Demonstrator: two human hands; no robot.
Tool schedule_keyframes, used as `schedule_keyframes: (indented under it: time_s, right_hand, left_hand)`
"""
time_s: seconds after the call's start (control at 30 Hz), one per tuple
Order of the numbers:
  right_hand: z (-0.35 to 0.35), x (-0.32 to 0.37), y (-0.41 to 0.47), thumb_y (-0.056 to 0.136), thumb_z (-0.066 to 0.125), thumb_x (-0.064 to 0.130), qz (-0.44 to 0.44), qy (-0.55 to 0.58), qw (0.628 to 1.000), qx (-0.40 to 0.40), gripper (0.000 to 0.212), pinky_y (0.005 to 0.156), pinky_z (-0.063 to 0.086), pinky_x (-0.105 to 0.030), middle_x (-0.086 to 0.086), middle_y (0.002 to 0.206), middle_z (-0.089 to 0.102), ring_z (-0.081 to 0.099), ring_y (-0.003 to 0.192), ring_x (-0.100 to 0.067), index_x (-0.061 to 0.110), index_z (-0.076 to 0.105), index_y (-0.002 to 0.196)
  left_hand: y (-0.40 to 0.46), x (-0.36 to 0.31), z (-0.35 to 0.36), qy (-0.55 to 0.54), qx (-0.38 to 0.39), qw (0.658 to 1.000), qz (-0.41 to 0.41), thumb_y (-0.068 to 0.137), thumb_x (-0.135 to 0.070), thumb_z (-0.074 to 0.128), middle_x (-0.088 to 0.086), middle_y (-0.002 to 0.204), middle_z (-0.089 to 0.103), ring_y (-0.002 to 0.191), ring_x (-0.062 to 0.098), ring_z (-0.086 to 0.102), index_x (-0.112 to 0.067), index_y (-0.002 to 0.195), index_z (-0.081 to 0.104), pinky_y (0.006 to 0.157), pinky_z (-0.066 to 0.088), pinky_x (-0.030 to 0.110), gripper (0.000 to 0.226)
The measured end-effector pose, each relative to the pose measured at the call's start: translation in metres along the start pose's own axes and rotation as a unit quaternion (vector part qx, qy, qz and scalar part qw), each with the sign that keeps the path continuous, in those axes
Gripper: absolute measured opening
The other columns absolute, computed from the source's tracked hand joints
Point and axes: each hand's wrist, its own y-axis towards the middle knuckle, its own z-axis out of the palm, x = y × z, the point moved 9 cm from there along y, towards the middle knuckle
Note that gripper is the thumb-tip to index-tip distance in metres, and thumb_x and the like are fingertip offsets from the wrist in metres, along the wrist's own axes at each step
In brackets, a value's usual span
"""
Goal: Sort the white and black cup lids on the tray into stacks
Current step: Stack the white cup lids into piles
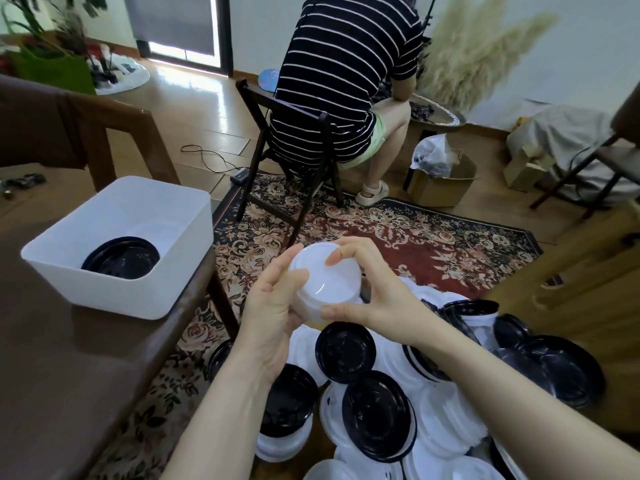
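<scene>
Left hand [273, 317]: grip wrapped around white lid stack [325, 284].
Right hand [374, 299]: grip pinching the same stack.
Bin [114, 282], left, on surface [69, 375]: black lids [121, 259].

No text, label or number is legible anywhere.

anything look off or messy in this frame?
Yes. The lids below the hands are a jumble: black lids and white lids lie mixed, overlapping and tilted, not stacked. Both hands, left hand and right hand, grip a white stack. The white bin holds only black lids.
</scene>
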Motion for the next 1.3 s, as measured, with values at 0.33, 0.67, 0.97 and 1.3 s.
schedule_keyframes:
  time_s: [0.33, 0.67, 0.97, 1.3]
  right_hand:
    - [-0.033, -0.012, -0.011, 0.078, 0.079, 0.027, 0.002, -0.026, 1.000, 0.006, 0.071, 0.106, 0.041, -0.046, 0.011, 0.138, 0.033, 0.034, 0.133, -0.009, 0.021, 0.040, 0.137]
    - [-0.135, -0.074, 0.002, 0.091, 0.066, 0.017, 0.144, -0.118, 0.979, -0.082, 0.043, 0.106, 0.046, -0.039, 0.007, 0.133, 0.054, 0.052, 0.123, -0.009, 0.025, 0.052, 0.131]
    - [-0.150, -0.191, -0.004, 0.093, 0.064, 0.014, 0.347, -0.178, 0.920, 0.030, 0.036, 0.093, 0.052, -0.036, -0.007, 0.120, 0.063, 0.063, 0.107, -0.023, 0.015, 0.056, 0.128]
    - [-0.078, -0.226, 0.025, 0.092, 0.059, 0.005, 0.354, -0.176, 0.905, 0.157, 0.055, 0.100, 0.042, -0.029, 0.002, 0.137, 0.054, 0.050, 0.123, -0.016, 0.022, 0.044, 0.142]
  left_hand:
    - [0.006, 0.008, 0.031, 0.071, 0.079, 0.994, -0.007, 0.076, -0.020, 0.077, 0.001, 0.106, 0.076, 0.087, 0.016, 0.073, -0.029, 0.131, 0.063, 0.074, 0.062, 0.036, 0.057]
    - [0.019, -0.017, -0.011, 0.042, -0.050, 0.997, 0.047, 0.083, -0.017, 0.063, -0.004, 0.114, 0.070, 0.085, 0.014, 0.065, -0.029, 0.135, 0.058, 0.069, 0.051, 0.029, 0.054]
    - [0.026, 0.000, -0.011, 0.034, -0.071, 0.997, 0.012, 0.090, -0.012, 0.063, -0.009, 0.095, 0.076, 0.075, 0.008, 0.069, -0.029, 0.131, 0.063, 0.073, 0.051, 0.031, 0.044]
    - [0.032, 0.003, -0.015, 0.028, -0.089, 0.996, -0.001, 0.089, -0.011, 0.065, -0.005, 0.100, 0.075, 0.085, 0.015, 0.068, -0.031, 0.110, 0.070, 0.071, 0.052, 0.032, 0.030]
